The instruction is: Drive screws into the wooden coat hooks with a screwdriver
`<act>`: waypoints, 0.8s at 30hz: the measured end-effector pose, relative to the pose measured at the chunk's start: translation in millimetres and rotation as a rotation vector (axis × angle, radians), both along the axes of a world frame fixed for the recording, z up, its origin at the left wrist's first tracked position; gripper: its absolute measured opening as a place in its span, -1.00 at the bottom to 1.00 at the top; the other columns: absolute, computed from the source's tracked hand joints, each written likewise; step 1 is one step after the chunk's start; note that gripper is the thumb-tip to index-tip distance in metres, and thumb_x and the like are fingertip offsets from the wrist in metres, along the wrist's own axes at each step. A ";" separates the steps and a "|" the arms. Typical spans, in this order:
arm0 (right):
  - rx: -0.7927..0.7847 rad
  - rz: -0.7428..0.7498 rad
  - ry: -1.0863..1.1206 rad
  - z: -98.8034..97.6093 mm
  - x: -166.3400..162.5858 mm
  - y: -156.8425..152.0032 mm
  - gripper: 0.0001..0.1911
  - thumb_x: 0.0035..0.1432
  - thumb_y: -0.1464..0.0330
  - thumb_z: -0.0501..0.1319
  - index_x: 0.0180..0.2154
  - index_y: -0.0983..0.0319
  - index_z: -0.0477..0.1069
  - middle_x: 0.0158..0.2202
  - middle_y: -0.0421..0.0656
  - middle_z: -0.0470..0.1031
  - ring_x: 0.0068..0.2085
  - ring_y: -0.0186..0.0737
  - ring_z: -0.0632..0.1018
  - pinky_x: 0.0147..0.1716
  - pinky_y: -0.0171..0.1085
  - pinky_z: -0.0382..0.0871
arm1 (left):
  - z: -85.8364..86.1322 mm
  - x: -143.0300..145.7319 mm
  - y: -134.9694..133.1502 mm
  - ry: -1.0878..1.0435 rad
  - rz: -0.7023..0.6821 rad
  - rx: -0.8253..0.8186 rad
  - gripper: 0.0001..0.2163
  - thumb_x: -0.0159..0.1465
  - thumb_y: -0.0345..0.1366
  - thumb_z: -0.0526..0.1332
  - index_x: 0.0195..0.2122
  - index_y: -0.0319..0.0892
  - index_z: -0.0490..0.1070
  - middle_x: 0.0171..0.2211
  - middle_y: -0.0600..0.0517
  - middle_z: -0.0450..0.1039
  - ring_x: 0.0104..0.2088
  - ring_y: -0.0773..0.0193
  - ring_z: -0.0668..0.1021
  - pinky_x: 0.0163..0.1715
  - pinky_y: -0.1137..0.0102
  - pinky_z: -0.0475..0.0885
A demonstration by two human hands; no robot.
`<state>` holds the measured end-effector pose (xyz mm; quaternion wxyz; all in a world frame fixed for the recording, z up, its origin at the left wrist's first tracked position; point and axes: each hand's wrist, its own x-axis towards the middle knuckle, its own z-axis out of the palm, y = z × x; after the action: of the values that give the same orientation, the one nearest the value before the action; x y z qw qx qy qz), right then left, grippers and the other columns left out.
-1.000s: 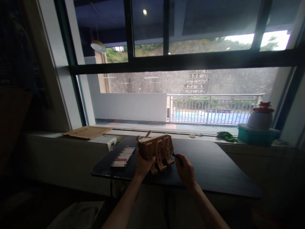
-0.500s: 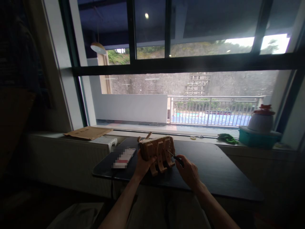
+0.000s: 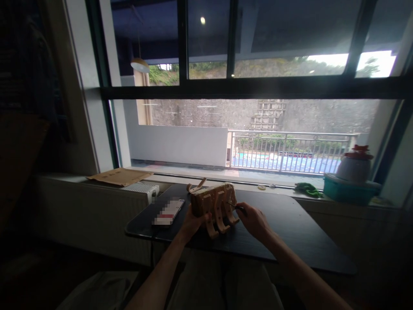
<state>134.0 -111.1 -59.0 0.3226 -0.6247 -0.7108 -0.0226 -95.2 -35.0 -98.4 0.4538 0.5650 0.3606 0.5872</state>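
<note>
A wooden block with several curved wooden hooks along its front is held tilted over the dark table. My left hand grips its lower left side, the thumb lying across the front by the leftmost hook. In my right hand is a screwdriver with a dark handle, closed in the fingers. Its thin shaft points left at the upper part of the rightmost hook; whether the tip sits in a screw is too small to tell. Another loose wooden hook piece lies behind the block.
A phone lies on the black table left of the block. Along the windowsill are a brown envelope, a roll of tape, a green cloth and a teal box with a grey container on top.
My right hand has risen slightly, and the screwdriver's shaft lies flatter against the rightmost hook. The block has turned a little. The whole view has shifted slightly.
</note>
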 end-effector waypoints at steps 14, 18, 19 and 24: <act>0.057 0.070 -0.155 11.1 -2.6 -8.8 -0.73 0.18 0.43 0.10 -0.11 0.13 0.46 -0.26 -0.13 0.54 -0.29 -0.22 0.53 -0.36 -0.31 0.27 | 0.1 -2.4 -1.9 -0.014 -0.047 -0.010 -0.40 -0.14 -0.26 0.46 -0.06 -0.20 0.29 -0.17 -0.04 0.48 -0.13 0.05 0.54 -0.17 0.24 0.47; 0.069 0.077 -0.178 14.0 -5.1 -9.3 -0.76 0.21 0.40 0.08 -0.17 0.13 0.49 -0.27 -0.14 0.55 -0.29 -0.24 0.54 -0.37 -0.34 0.24 | 0.1 -3.6 -1.7 -0.029 -0.080 -0.009 -0.40 -0.15 -0.26 0.46 -0.07 -0.21 0.29 -0.16 -0.05 0.49 -0.12 0.05 0.54 -0.16 0.25 0.47; 0.072 0.067 -0.165 13.4 -4.5 -8.1 -0.76 0.22 0.38 0.07 -0.15 0.13 0.48 -0.25 -0.14 0.56 -0.28 -0.24 0.55 -0.36 -0.34 0.25 | 0.1 -3.8 -1.6 -0.033 -0.086 -0.007 -0.40 -0.15 -0.26 0.46 -0.07 -0.21 0.29 -0.15 -0.05 0.49 -0.11 0.04 0.53 -0.15 0.25 0.47; 0.051 -0.005 -0.062 5.9 2.6 1.2 -0.72 0.27 0.26 0.05 -0.10 0.20 0.45 -0.35 -0.18 0.56 -0.38 -0.30 0.55 -0.43 -0.33 0.32 | 0.6 -4.3 -1.1 -0.043 -0.112 0.004 -0.40 -0.14 -0.25 0.46 -0.07 -0.20 0.31 -0.12 -0.06 0.50 -0.08 0.03 0.53 -0.11 0.23 0.46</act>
<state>136.6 -109.9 -53.1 0.3164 -0.6169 -0.7181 -0.0609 -99.6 -36.0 -97.8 0.4924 0.5724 0.3173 0.5738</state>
